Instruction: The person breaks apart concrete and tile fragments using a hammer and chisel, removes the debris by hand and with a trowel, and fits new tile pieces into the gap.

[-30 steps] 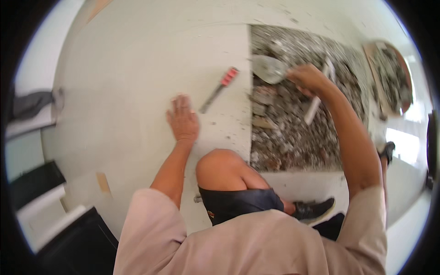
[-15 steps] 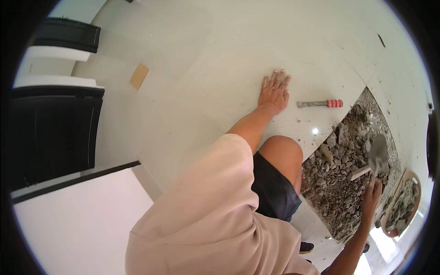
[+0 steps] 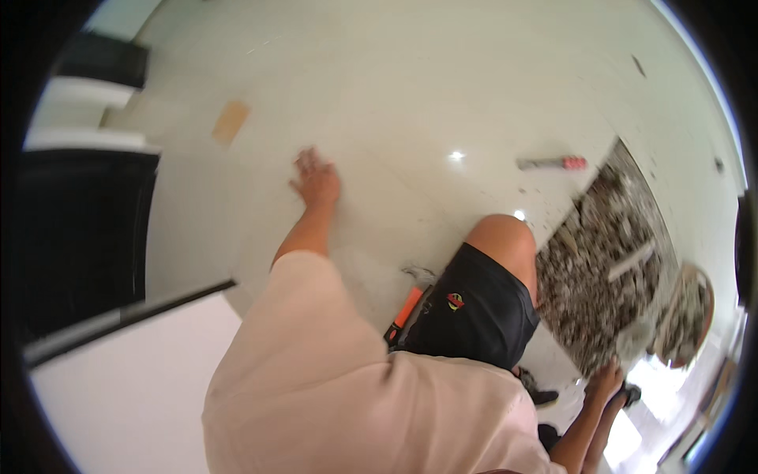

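My left hand [image 3: 317,182] is open, its fingers spread over the pale tiled floor; whether it touches is blurred. My right hand [image 3: 605,378] is closed on a trowel [image 3: 634,340], whose grey blade is smeared by motion at the near corner of the dug-out rubble patch [image 3: 588,268]. A light stick-like piece [image 3: 632,261] lies on the rubble. On the floor left of the patch lies a chisel [image 3: 551,163] with a red grip. A claw hammer [image 3: 407,310] with an orange and black handle lies beside my knee, partly hidden by my shorts.
A shallow basin [image 3: 709,316] of rubble stands right of the patch. A brown rectangular piece [image 3: 230,122] lies at the far left. Black and white furniture [image 3: 83,237] lines the left side. Crumbs of debris dot the floor around the patch.
My left hand has swung left across the floor. My right hand and the trowel have drawn back toward me, to the patch's near corner. The hammer has come into view.
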Demonstrator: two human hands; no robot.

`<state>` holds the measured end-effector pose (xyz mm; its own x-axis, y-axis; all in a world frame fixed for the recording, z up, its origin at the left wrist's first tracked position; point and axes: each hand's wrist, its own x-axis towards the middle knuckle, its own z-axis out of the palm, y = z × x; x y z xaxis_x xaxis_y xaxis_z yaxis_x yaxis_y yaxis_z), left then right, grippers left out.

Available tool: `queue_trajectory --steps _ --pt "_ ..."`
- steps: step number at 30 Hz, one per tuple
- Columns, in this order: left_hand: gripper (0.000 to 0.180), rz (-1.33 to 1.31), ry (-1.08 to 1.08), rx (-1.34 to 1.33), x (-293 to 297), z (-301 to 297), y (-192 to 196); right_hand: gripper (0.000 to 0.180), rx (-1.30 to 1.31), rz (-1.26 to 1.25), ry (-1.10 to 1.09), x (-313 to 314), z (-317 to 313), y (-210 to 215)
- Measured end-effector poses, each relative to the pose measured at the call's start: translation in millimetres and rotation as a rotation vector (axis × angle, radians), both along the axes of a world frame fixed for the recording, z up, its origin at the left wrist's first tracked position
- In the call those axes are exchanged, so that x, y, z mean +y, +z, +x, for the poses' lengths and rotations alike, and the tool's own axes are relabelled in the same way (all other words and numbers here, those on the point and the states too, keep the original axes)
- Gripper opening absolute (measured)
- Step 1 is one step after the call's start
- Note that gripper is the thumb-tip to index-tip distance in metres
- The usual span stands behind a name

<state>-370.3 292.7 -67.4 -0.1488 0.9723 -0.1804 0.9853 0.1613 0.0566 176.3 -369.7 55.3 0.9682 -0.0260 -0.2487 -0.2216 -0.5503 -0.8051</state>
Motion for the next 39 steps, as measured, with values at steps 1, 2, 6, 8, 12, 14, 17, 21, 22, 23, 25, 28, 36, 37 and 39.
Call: queue_trajectory --steps 1,2,6,8,12,14,17,21,22,23,25,28,36,37,39 --pt "0.071 0.036 0.033 0.007 1 -4 -4 0.028 0.047 0.031 0.006 29 -23 14" --pt "0.072 0.032 0.128 0.025 3 -12 -4 0.024 0.15 0.245 0.067 27 -15 -6" --pt "0.077 -0.004 0.195 -0.121 -47 88 -13 0.017 0.144 0.317 -0.015 80 -16 10" --pt "0.077 0.029 0.097 -0.101 -79 134 -8 0.015 0.208 0.346 -0.047 115 -16 26" --pt "0.077 0.117 -0.055 -0.068 -121 181 -8 0.012 0.1 0.209 -0.059 162 -3 15" --pt "0.074 0.118 -0.034 -0.018 -121 181 -4 0.019 0.028 0.092 -0.039 180 7 5" --pt "0.074 0.126 -0.025 0.012 -121 183 -8 0.034 -0.024 -0.116 0.064 179 41 -3" --pt "0.072 0.166 -0.063 0.083 -120 177 -19 0.05 -0.488 -0.938 0.096 189 67 -4" --pt "0.072 0.179 -0.05 0.082 -113 169 -18 0.055 -0.602 -0.901 0.17 230 47 12" --pt "0.072 0.173 -0.056 0.061 -117 172 -19 0.057 -0.662 -0.768 0.32 247 47 14" --pt "0.071 0.173 -0.061 0.068 -117 168 -16 0.059 -0.62 -0.508 0.61 305 32 12" --pt "0.069 0.167 -0.057 0.041 -114 172 -12 0.062 -0.481 -0.398 0.853 376 30 -23" --pt "0.067 0.132 -0.025 0.048 -120 184 -4 0.045 -0.419 -0.378 1.027 373 28 -73" --pt "0.067 0.133 -0.028 0.044 -121 184 -5 0.042 -0.387 -0.337 1.038 361 23 -64" --pt "0.067 0.138 -0.029 0.033 -119 183 -10 0.04 -0.2 -0.456 1.318 331 15 -25"
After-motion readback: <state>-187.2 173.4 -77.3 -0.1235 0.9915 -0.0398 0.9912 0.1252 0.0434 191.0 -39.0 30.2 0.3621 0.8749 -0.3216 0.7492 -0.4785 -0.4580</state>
